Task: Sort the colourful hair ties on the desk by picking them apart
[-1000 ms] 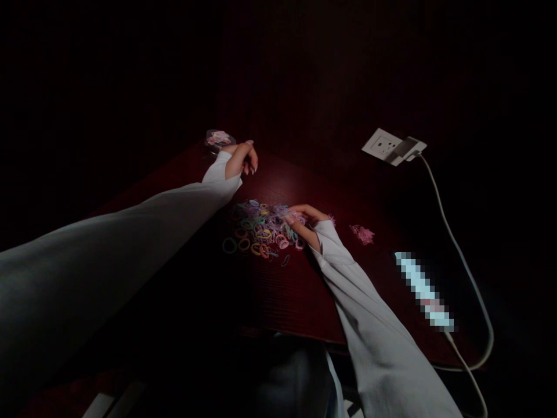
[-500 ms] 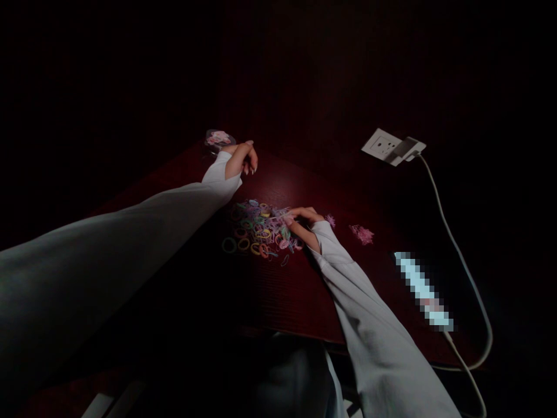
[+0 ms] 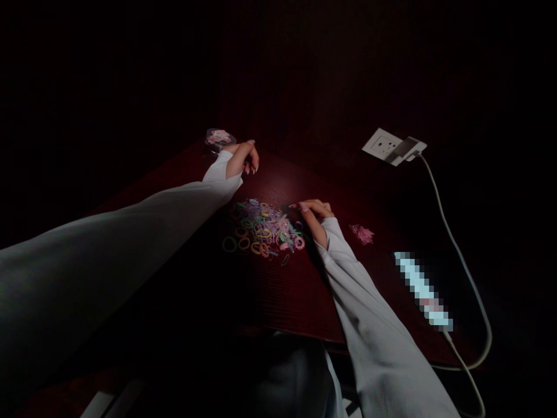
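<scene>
A heap of small coloured hair ties [image 3: 263, 229] lies on the dark red table [image 3: 278, 296]; rings in green, yellow, orange, pink and purple can be made out. At the heap's right edge is my right hand [image 3: 317, 215], thumb and forefinger pinched together. Whatever they hold is too small and dim to name. Behind the heap, my left hand [image 3: 243, 158] rests with its fingers loosely bent and apart, holding nothing. Next to its wrist stands a clear container with a pink flower pattern [image 3: 219, 138], partly covered by the hand and sleeve. A small pink bunch of bands [image 3: 362, 234] lies separately, right of my right hand.
A phone with a blurred bright screen [image 3: 423, 291] lies at the right. Its white cable [image 3: 467, 273] loops along the right side up to a charger [image 3: 409, 149] in a wall socket [image 3: 379, 145]. The surroundings are very dark.
My right hand has drawn back a little to the right and away, off the heap, uncovering more hair ties. It now hides the small purple bunch. My left hand is almost still.
</scene>
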`<state>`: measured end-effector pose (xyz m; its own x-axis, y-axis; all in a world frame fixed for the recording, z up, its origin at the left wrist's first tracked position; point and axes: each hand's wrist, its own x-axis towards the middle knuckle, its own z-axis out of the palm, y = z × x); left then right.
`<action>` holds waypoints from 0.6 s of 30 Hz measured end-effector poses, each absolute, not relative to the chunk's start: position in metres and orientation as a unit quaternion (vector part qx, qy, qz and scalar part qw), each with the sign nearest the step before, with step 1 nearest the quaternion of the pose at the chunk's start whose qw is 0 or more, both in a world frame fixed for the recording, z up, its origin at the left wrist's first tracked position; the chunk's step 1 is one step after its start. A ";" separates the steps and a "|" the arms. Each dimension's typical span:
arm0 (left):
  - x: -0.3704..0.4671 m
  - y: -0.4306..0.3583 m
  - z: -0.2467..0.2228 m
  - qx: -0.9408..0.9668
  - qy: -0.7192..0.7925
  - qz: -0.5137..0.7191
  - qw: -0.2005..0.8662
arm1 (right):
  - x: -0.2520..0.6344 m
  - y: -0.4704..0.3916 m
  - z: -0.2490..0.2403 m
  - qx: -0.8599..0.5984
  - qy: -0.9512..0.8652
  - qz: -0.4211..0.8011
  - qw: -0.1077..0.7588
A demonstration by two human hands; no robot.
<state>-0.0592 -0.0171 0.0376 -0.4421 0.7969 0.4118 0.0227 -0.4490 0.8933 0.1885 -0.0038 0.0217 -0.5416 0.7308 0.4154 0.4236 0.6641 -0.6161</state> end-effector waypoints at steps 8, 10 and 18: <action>-0.056 -0.018 0.039 0.475 0.449 0.698 0.293 | 0.188 -0.025 0.043 -0.295 -0.876 0.237 0.300; -0.054 -0.019 0.039 0.487 0.459 0.682 0.297 | 0.186 -0.030 0.042 -0.286 -0.884 0.238 0.282; -0.051 -0.025 0.041 0.537 0.457 0.645 0.296 | 0.183 -0.025 0.032 -0.312 -0.884 0.219 0.269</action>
